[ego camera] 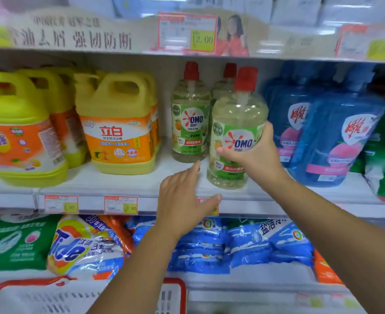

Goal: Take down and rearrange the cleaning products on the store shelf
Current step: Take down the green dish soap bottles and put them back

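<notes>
My right hand [258, 155] grips a clear OMO bottle [237, 123] with a red cap and green label, tilted slightly near the front of the middle shelf [119, 184]. Two more OMO bottles stand behind it: one [190, 114] to the left, another [225, 85] mostly hidden. My left hand [182, 200] is spread flat with straight fingers over the shelf's front edge, just left of the held bottle, holding nothing.
Yellow and orange detergent jugs [119, 128] fill the shelf's left side, blue refill pouches [336, 137] the right. Below lie bags of washing powder, including a Tide bag [80, 245]. A red-rimmed white basket [171, 298] sits at the bottom. Price tags line the shelf edges.
</notes>
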Motion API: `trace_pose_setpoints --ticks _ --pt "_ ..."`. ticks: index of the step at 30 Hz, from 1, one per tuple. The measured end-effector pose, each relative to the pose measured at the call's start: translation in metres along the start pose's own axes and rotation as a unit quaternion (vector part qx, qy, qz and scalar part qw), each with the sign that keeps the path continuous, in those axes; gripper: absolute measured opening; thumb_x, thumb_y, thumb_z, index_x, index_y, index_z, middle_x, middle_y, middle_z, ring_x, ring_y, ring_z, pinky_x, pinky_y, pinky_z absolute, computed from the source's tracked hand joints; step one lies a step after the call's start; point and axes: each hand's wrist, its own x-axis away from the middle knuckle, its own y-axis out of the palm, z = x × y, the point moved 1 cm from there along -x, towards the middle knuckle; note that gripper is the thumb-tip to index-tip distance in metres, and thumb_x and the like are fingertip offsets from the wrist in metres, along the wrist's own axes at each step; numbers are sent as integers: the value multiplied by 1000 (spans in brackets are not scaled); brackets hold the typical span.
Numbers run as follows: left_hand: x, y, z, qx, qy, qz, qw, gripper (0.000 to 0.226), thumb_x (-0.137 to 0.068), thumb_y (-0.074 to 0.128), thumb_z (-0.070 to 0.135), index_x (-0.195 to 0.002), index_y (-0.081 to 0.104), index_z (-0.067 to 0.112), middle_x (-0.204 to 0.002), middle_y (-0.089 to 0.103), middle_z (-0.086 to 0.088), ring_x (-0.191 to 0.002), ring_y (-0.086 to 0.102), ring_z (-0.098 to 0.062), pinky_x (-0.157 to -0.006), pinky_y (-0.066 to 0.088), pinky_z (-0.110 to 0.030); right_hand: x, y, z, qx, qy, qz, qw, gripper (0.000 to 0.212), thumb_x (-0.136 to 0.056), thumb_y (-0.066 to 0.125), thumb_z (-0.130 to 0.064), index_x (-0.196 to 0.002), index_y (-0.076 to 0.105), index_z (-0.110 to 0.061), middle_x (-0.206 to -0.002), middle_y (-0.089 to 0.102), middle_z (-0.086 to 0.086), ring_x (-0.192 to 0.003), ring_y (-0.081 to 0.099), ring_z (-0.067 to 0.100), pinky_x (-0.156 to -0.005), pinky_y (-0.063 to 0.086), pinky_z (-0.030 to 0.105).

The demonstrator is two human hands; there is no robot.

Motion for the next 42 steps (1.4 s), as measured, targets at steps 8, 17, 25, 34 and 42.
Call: trace_pose_setpoints --ticks 8,17,25,34,42 --pt "43 -28 40 315 -39 -30 948 106 -73 82 47 -152 11 48 -152 24 27 -139 31 -3 -113 36 -35 74 -31 -57 -74 -92 15 993 90 -51 95 -28 -120 37 -37 -121 59 -15 -104 59 -13 -84 45 6" --pt "73 -24 46 512 -5 -201 835 81 -67 82 1 -137 48 23 -124 68 1 -115 65 -20 -96 53 -37 118 -56 -28 -205 60 -145 966 112 -38 97 -39 -134 45 -14 -106 74 -1 -98 72 16 -80 58 33" --pt "79 0 64 317 6 29 948 82 -59 91 18 -117 45 53 -116 57 16 -104 56 4 -83 46 -12 110 -87 -27 -168 57 10 984 100 -49 87 -52 -136 40 -34 -116 69 -12 -103 70 12 -87 57 54" --pt "72 -17 53 419 -52 -285 861 103 -51 85 44 -143 38 42 -129 61 20 -121 58 -5 -101 48 -31 104 -113 -8 -268 60 -99 956 95 -52 78 -28 -141 46 -21 -111 68 5 -91 69 24 -64 55 36" --pt "80 -13 75 334 -12 -52 941 82 -51 96 28 -108 44 55 -111 54 30 -98 53 18 -76 43 -2 99 -106 -8 -150 63 -21 986 77 -53 85 -51 -121 52 -39 -114 71 -10 -103 71 16 -91 56 51"
